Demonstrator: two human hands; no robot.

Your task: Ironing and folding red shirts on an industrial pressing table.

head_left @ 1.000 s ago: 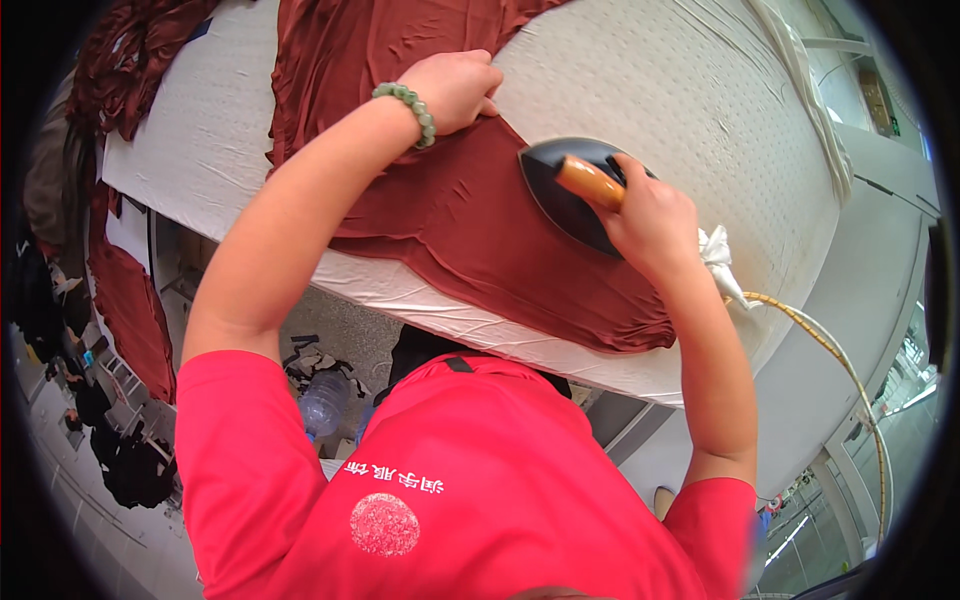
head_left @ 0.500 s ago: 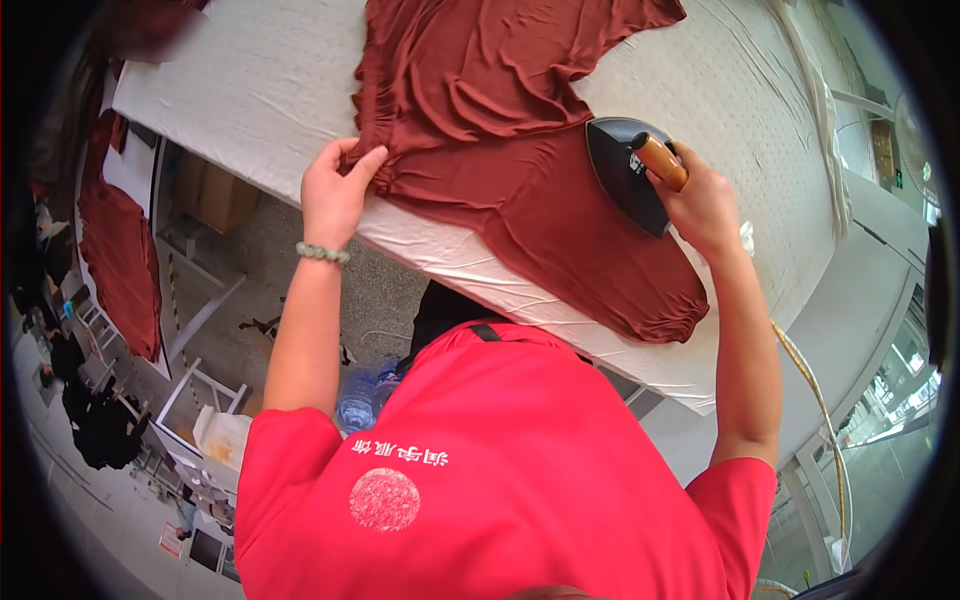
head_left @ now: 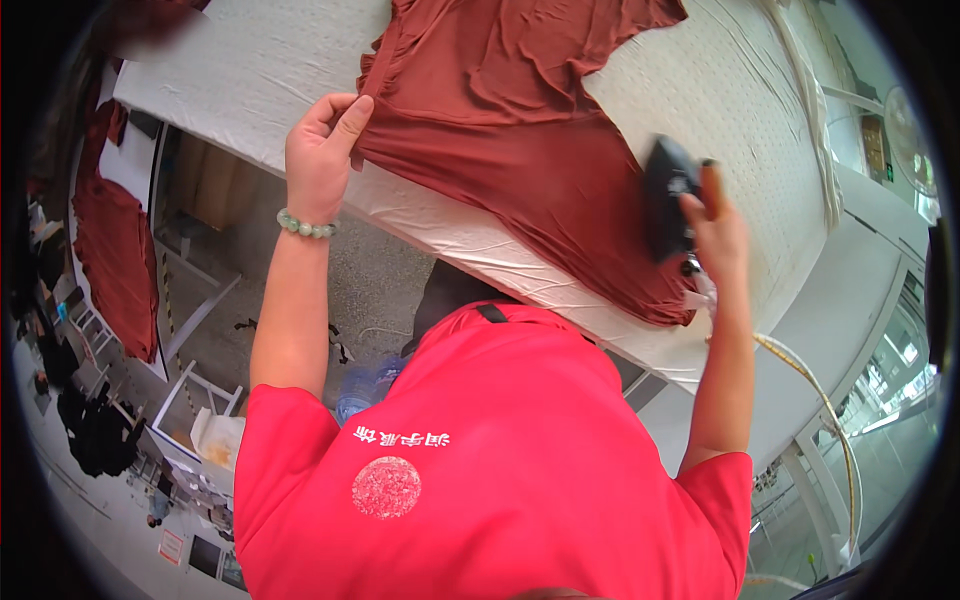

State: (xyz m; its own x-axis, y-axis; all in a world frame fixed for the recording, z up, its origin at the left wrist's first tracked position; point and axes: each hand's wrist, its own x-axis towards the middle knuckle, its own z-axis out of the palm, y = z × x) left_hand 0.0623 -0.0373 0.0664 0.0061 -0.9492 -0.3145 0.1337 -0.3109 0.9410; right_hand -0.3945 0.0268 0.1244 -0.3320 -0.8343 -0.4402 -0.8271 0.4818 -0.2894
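A dark red garment (head_left: 510, 150) lies across the white padded ironing table (head_left: 240, 70), one sleeve stretching toward the near right. My left hand (head_left: 325, 150), with a beaded bracelet at the wrist, pinches the garment's gathered edge between thumb and fingers, close to the table's near edge. In my right hand (head_left: 722, 235) is the brown handle of a black iron (head_left: 668, 195). The iron is tilted and a little blurred, beside the sleeve's right edge near the cuff. Whether its soleplate touches the cloth I cannot tell.
A hose and cable (head_left: 825, 400) run from the iron down the right side. Another dark red garment (head_left: 118, 250) hangs at the left. Below the table's left edge are a cardboard box (head_left: 205, 185), a metal frame and a blue plastic bottle (head_left: 358, 392). A fan (head_left: 908, 140) stands far right.
The iron has moved right along the sleeve toward the cuff and tipped up. My left hand has drawn the garment's edge slightly left and away from me, and the sleeve looks smoother and more taut.
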